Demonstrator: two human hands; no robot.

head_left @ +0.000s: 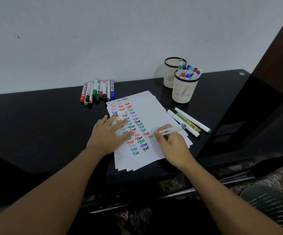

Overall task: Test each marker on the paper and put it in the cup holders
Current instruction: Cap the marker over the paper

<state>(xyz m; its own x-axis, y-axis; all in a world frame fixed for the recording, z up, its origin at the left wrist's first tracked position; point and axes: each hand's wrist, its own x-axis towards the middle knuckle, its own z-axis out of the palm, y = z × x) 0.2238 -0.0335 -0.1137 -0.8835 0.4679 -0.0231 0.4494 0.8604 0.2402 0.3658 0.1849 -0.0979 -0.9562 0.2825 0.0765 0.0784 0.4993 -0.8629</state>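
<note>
Marker (168,131): long axis left-right, tip left on paper (156,112), grey cap end right.
Right hand (173,143): grip pinching marker.
Left hand (107,134): fingers spread, pressing paper.

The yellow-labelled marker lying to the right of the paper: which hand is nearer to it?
Right. The right hand, gripping a grey-capped marker, sits just beside the yellow-labelled marker. The left hand presses the paper further away.

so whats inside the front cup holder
The front cup holder is packed with capped markers, caps up: orange, blue, green, purple, yellow. Their lower ends are mostly hidden by its wall.
</note>
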